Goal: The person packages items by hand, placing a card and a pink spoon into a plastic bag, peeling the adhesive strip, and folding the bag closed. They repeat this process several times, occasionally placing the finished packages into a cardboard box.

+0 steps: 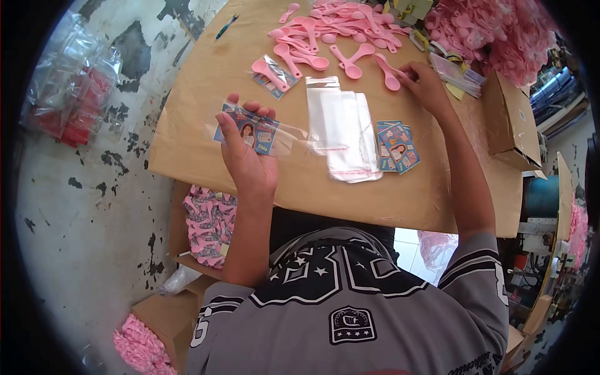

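My left hand (pixel 251 156) holds a blue printed card (pixel 257 133) in a clear plastic sleeve, thumb pressed over it. To the right, my right hand (pixel 420 80) has its fingertips at the end of a pink spoon (pixel 386 74). Clear plastic bags (pixel 350 134) lie overlapped between the hands. Beside them rests a small stack of blue cards (pixel 397 147). Another bagged card (pixel 275 78) with a pink spoon on top lies beyond my left hand. A loose pile of pink spoons (pixel 340 28) covers the far side.
The brown-covered table (pixel 300 181) spans the view. A pen (pixel 227 27) lies at its far left. Pink pieces in plastic (pixel 487 37) and an open carton (pixel 509 122) stand at the right. Boxes of pink items (pixel 211 226) are below left.
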The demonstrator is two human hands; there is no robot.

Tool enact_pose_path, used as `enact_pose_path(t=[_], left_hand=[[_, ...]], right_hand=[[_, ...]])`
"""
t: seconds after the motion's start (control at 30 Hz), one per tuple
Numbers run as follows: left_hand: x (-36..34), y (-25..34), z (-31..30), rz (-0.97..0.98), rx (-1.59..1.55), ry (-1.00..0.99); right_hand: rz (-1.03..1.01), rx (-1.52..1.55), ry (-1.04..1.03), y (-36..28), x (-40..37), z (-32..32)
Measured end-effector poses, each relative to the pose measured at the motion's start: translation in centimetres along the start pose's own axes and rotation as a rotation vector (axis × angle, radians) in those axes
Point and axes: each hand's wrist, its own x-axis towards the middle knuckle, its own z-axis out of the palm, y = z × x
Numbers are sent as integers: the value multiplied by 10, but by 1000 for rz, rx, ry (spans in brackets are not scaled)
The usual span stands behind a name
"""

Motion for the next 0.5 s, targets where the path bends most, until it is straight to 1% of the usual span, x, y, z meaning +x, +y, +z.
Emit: enact_pose_path(t=[0.1, 0.17, 0.23, 0.3, 0.37, 0.47, 0.5], left_hand=[[8, -1, -1, 36, -109, 6], [10, -1, -3, 68, -152, 10], [13, -2, -4, 72, -176, 20], [15, -7, -4, 51, -194, 9], [14, -14, -2, 5, -207, -16], [6, -23, 7, -80, -132, -66], [2, -27, 10, -125, -134, -78]], right_hand=[[-8, 33, 76, -15, -27, -12], [118, 182, 79, -63, -56, -25], [294, 465, -108, -105, -89, -32], [348, 633, -276, -137, -117, -25], [376, 736, -364, -166, -135, -12], [304, 785, -425, -185, -139, 6], [313, 824, -418, -190, -139, 10]])
